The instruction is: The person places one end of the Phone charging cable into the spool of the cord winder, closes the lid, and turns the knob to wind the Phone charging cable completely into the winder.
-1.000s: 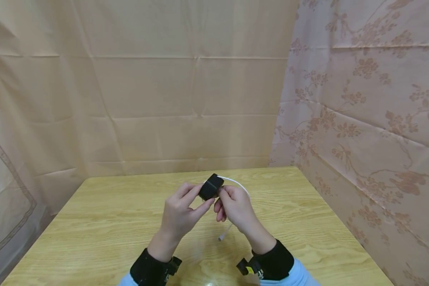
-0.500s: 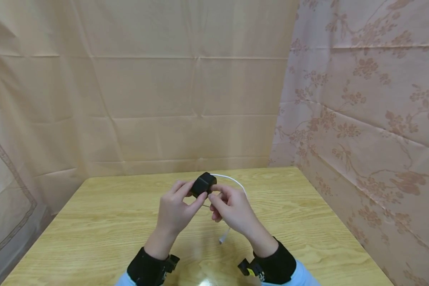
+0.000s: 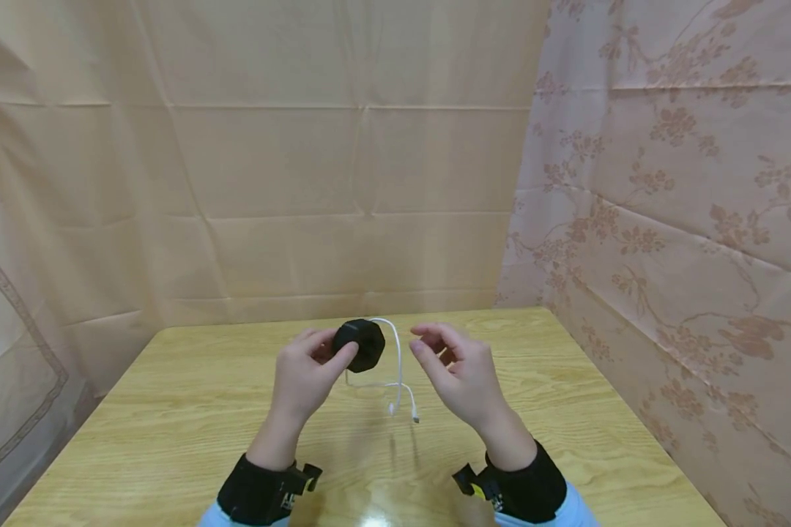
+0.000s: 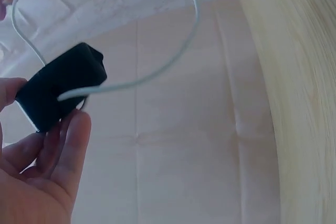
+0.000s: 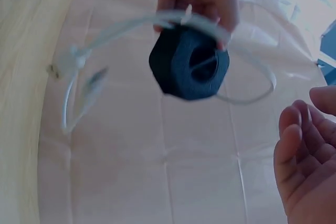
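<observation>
My left hand [image 3: 302, 375] pinches a black, many-sided cable winder [image 3: 368, 350] between thumb and fingers, held above the table. In the right wrist view the winder [image 5: 178, 69] shows a round recess with a bar across it. White charging cable [image 3: 398, 359] comes out of the winder on two sides; its two ends dangle to the right of it, one with a USB plug [image 5: 64, 65]. From the left wrist, the cable [image 4: 152, 76] loops away from the winder's edge. My right hand [image 3: 463, 377] is off to the right, apart from winder and cable, fingers loosely bent with nothing in them.
A light wood-grain table [image 3: 171, 410] lies under both hands. Behind it hangs a beige curtain [image 3: 290, 183], with a pink floral curtain [image 3: 666, 219] along the right side. A black band [image 3: 526, 483] with a small camera sits on each wrist.
The right hand has let go of the winder and drawn back to the right. The left hand has moved slightly left and turned the winder's face into view; the cable ends hang free.
</observation>
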A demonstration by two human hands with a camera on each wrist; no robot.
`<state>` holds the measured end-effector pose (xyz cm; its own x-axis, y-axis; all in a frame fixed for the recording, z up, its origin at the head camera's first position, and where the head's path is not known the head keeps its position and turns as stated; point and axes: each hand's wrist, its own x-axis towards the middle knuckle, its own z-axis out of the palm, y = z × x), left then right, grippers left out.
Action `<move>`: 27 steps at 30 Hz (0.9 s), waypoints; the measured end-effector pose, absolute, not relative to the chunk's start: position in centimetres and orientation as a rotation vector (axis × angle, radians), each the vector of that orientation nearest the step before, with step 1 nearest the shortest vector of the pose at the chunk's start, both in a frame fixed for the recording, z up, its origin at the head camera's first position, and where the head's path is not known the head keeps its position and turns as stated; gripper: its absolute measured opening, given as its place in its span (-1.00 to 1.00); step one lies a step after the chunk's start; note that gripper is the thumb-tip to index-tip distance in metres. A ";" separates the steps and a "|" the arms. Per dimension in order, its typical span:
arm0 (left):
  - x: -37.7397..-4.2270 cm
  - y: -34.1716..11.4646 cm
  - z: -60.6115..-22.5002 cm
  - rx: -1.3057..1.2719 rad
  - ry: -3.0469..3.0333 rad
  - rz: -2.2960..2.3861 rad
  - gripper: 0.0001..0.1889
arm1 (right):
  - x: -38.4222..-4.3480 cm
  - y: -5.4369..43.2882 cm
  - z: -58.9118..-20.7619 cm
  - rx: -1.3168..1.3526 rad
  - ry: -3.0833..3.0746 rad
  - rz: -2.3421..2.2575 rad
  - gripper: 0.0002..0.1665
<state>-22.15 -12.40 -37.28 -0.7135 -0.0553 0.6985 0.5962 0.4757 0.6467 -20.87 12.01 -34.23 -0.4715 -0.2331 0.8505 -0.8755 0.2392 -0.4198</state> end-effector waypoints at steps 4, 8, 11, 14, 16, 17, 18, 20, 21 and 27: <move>-22.1 -12.6 -37.1 -0.398 -2.120 -1.495 -0.76 | -21.4 12.6 -34.2 0.992 -1.882 1.088 -0.77; -22.2 -12.6 -37.0 -0.379 -2.177 -1.787 -0.77 | -21.7 12.9 -34.3 1.021 -1.908 0.936 -0.76; -22.3 -12.5 -36.9 -0.368 -2.224 -1.912 -0.76 | -21.9 13.1 -34.4 1.052 -1.916 0.830 -0.79; -22.3 -12.4 -37.0 -0.369 -2.264 -1.985 -0.72 | -22.1 13.1 -34.5 1.100 -1.918 0.721 -0.83; -22.3 -12.4 -37.0 -0.368 -2.290 -2.014 -0.70 | -22.2 13.0 -34.6 1.142 -1.920 0.660 -0.84; -22.2 -12.4 -37.0 -0.372 -2.302 -2.025 -0.69 | -22.3 12.9 -34.7 1.167 -1.923 0.635 -0.84; -22.3 -12.3 -37.1 -0.380 -2.315 -2.033 -0.68 | -22.4 12.8 -34.8 1.193 -1.925 0.617 -0.84; -22.3 -12.3 -37.2 -0.404 -2.335 -2.043 -0.67 | -22.5 12.6 -35.0 1.245 -1.926 0.593 -0.82; -22.3 -12.2 -37.2 -0.420 -2.346 -2.045 -0.68 | -22.5 12.5 -35.1 1.269 -1.925 0.583 -0.81; -22.2 -11.9 -37.5 -0.548 -2.414 -2.040 -0.70 | -22.6 12.0 -35.8 1.360 -1.971 0.518 -0.77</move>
<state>-22.17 -11.90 -37.49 -0.9396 0.2987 0.1674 0.2149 0.1338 0.9674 -22.59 12.01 -35.84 -0.2250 -0.6557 0.7207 -0.9253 0.3755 0.0528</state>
